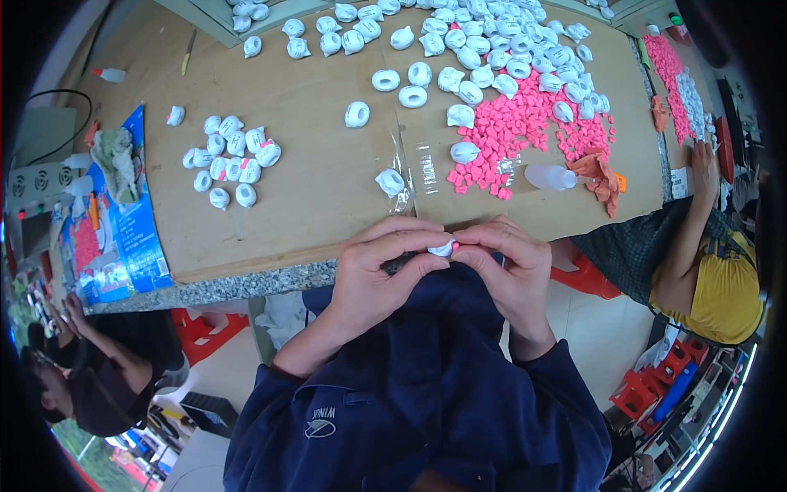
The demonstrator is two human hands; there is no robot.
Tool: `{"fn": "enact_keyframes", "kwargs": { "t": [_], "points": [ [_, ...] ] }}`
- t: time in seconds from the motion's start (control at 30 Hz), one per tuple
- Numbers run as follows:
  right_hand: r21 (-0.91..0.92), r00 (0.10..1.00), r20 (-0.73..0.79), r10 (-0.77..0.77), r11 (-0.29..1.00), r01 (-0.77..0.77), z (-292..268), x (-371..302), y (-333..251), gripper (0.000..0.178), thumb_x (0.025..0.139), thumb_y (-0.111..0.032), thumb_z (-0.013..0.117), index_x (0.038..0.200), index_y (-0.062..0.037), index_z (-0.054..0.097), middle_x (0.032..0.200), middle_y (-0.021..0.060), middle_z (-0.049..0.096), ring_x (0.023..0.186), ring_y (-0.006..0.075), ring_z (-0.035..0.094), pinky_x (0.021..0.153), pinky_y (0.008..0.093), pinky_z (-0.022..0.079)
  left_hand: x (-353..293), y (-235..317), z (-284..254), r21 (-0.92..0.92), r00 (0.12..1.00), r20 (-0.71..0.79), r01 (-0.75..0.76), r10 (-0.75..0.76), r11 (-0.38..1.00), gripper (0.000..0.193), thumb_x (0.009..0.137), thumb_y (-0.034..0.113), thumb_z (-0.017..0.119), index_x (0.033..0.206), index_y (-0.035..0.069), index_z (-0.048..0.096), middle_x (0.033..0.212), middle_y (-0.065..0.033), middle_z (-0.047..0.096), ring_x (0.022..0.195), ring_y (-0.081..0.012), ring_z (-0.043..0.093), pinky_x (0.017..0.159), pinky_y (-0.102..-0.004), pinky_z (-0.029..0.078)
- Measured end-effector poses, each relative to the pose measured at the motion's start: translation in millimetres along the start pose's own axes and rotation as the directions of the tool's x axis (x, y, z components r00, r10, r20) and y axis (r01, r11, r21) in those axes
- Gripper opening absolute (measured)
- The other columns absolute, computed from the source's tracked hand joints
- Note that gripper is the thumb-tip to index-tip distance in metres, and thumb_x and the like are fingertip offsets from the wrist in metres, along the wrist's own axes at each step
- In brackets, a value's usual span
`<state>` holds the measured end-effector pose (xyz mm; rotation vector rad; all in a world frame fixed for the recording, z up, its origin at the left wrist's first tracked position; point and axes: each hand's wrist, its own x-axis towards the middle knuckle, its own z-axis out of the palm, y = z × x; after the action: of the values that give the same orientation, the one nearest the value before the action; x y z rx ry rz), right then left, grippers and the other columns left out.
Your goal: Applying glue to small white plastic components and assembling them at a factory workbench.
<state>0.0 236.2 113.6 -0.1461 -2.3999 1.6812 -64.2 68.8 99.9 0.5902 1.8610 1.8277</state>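
Above the table's near edge, my left hand (373,275) pinches a small white rounded plastic piece (441,249) between thumb and fingertips. My right hand (515,266) meets it from the other side, its thumb and index finger closed on a small pink piece (456,246) at the white piece's end. Fingertips partly cover both. Beyond my hands lies one white piece (390,182) on the cardboard (303,205). A heap of loose pink pieces (512,123) spreads at the right, below many white pieces (508,45). Several white pieces, some showing pink, form a cluster (236,144) at the left.
Right of the pink heap are a translucent bottle (549,176) and a crumpled orange cloth (602,182). On the left lie a blue printed sheet (135,230), a rag (117,164) and a red-tipped bottle (111,75). Other people sit at left (106,361) and right (721,287).
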Motion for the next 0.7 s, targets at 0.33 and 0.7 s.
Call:
{"fn": "enact_keyframes", "kwargs": {
  "t": [0.33,0.7],
  "points": [
    [0.229,0.986,0.086,0.146,0.960,-0.162,-5.4,4.2,6.9,0.017,0.065,0.001,0.074,0.080,0.0008,0.066,0.075,0.0061,0.061,0.065,0.0106,0.051,0.056,0.0224,0.039,1.1,1.5,0.3,-0.114,0.999,0.018,0.030,-0.028,0.993,0.022,0.074,-0.008,0.064,0.095,-0.002,0.065,0.099,-0.0133,0.061,0.088,-0.0167,0.061,0.077,-0.0256,0.051],
    [0.320,0.993,-0.031,0.118,0.942,-0.102,-1.3,0.6,8.7,0.016,0.065,0.000,0.074,0.078,0.0011,0.065,0.073,0.0071,0.060,0.066,0.0138,0.053,0.058,0.0245,0.040,-0.3,0.0,6.2,-0.150,1.000,-0.011,0.013,-0.015,0.989,0.022,0.076,-0.007,0.063,0.097,-0.002,0.065,0.101,-0.0138,0.061,0.089,-0.0172,0.060,0.077,-0.0263,0.050]
  ]
}}
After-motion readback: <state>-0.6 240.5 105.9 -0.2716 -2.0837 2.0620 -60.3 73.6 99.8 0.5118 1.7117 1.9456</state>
